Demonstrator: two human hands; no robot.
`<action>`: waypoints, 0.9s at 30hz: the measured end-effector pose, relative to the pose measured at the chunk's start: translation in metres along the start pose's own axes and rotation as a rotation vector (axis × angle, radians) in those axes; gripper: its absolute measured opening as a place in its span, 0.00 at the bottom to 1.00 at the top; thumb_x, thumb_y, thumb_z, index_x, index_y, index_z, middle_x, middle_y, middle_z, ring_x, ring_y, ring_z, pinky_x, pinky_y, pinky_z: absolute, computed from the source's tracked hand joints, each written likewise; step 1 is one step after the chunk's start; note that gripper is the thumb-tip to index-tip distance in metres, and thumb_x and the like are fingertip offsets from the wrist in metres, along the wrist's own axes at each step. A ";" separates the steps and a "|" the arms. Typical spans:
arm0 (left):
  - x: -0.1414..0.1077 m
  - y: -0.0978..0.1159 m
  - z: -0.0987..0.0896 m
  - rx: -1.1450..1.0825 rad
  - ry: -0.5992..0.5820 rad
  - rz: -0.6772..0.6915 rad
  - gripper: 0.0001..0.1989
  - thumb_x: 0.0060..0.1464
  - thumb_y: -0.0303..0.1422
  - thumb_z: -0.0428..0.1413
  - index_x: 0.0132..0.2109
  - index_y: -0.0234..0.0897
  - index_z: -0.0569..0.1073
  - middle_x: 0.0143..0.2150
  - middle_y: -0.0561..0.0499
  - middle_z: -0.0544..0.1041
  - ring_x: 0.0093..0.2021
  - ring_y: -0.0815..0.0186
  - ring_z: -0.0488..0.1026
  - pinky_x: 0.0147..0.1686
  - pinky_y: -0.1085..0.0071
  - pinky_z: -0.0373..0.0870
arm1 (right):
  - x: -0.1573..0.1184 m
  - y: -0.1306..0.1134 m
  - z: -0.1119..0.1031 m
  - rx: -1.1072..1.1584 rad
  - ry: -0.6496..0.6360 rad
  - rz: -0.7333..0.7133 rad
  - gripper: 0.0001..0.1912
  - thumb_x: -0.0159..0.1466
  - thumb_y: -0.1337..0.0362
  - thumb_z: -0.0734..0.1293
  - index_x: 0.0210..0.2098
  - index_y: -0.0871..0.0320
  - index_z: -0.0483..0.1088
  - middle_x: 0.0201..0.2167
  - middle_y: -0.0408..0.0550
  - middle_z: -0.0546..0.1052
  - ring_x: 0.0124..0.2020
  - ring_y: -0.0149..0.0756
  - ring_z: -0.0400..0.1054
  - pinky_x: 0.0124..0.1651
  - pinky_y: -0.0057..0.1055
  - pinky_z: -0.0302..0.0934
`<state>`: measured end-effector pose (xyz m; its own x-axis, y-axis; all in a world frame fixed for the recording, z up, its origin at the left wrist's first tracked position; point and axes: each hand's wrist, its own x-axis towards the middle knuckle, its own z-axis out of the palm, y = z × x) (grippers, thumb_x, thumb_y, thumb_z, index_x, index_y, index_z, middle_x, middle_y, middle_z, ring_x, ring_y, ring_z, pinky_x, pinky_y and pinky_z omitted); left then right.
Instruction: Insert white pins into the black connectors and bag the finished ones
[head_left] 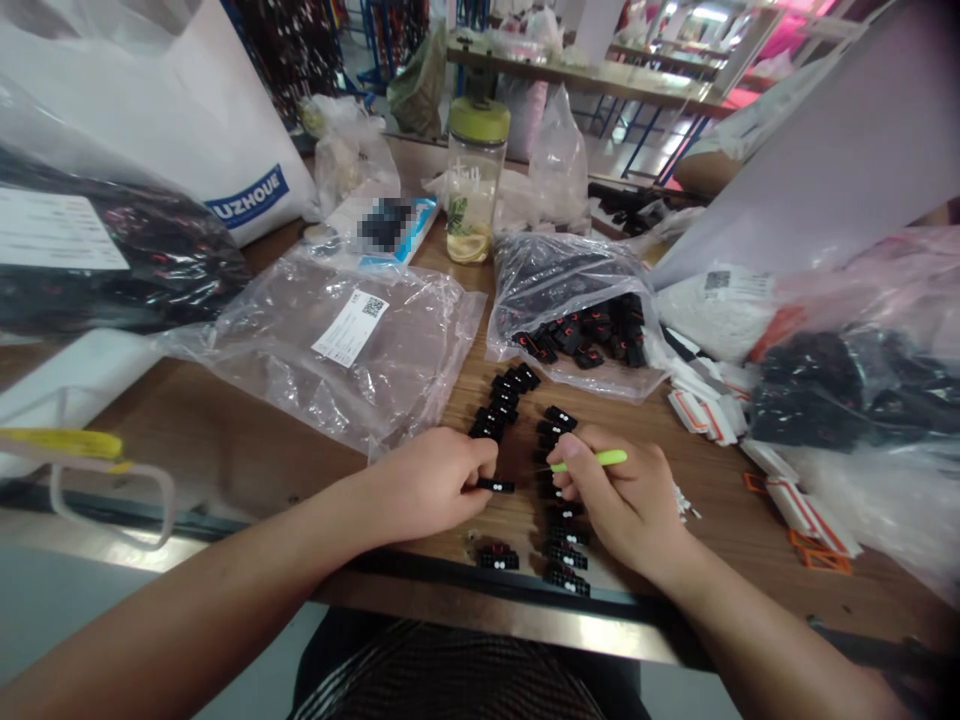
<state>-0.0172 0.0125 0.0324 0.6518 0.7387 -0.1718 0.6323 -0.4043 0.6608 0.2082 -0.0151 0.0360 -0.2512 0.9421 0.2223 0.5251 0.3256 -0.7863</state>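
Pinched between the thumb and fingers of my left hand (427,485) is a small black connector housing (498,486) with two white dots. My right hand (626,505) is closed around a thin tool with a yellow-green handle (611,458); its slim tip points left toward the connectors. A column of black connectors (568,557) runs beside and partly under my right hand, which hides some of them. Another cluster of connectors (504,395) lies just beyond my left hand. One single connector (499,558) rests near the table's front edge. Small white pieces (685,505) show behind my right hand.
An unsealed clear bag of black connectors (577,310) lies ahead. To its left are a flat plastic bag (300,350) and a bottle (475,190) with a green lid. White and orange parts (802,515) lie at right. A yellow-handled tool (67,443) sits far left.
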 end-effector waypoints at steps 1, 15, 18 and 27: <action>0.000 0.001 0.000 0.000 0.004 -0.006 0.02 0.53 0.26 0.57 0.34 0.36 0.70 0.27 0.53 0.76 0.27 0.67 0.72 0.29 0.71 0.61 | -0.001 0.000 0.000 0.013 0.018 -0.016 0.14 0.71 0.63 0.61 0.30 0.57 0.71 0.21 0.39 0.74 0.21 0.26 0.69 0.27 0.25 0.61; -0.001 0.003 0.001 -0.003 0.015 -0.006 0.02 0.52 0.26 0.56 0.33 0.37 0.69 0.27 0.53 0.76 0.27 0.67 0.72 0.29 0.71 0.61 | -0.007 -0.003 0.006 0.020 -0.040 -0.041 0.14 0.71 0.64 0.61 0.29 0.57 0.71 0.23 0.42 0.75 0.20 0.27 0.67 0.26 0.26 0.62; -0.001 0.003 0.001 -0.001 0.006 -0.012 0.02 0.52 0.26 0.56 0.33 0.37 0.69 0.27 0.52 0.77 0.28 0.66 0.73 0.30 0.71 0.62 | -0.007 -0.002 0.006 0.022 -0.036 -0.026 0.14 0.71 0.63 0.61 0.29 0.57 0.70 0.22 0.42 0.74 0.20 0.27 0.66 0.25 0.26 0.61; -0.001 0.002 0.001 0.009 0.000 -0.010 0.02 0.53 0.28 0.55 0.33 0.37 0.69 0.27 0.52 0.76 0.27 0.65 0.72 0.30 0.69 0.60 | -0.008 -0.004 0.006 0.023 -0.042 -0.030 0.15 0.71 0.64 0.61 0.26 0.57 0.66 0.22 0.41 0.73 0.20 0.26 0.66 0.27 0.26 0.60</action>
<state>-0.0160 0.0108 0.0326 0.6450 0.7431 -0.1784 0.6430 -0.4016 0.6521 0.2034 -0.0246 0.0335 -0.3009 0.9275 0.2217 0.4985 0.3512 -0.7925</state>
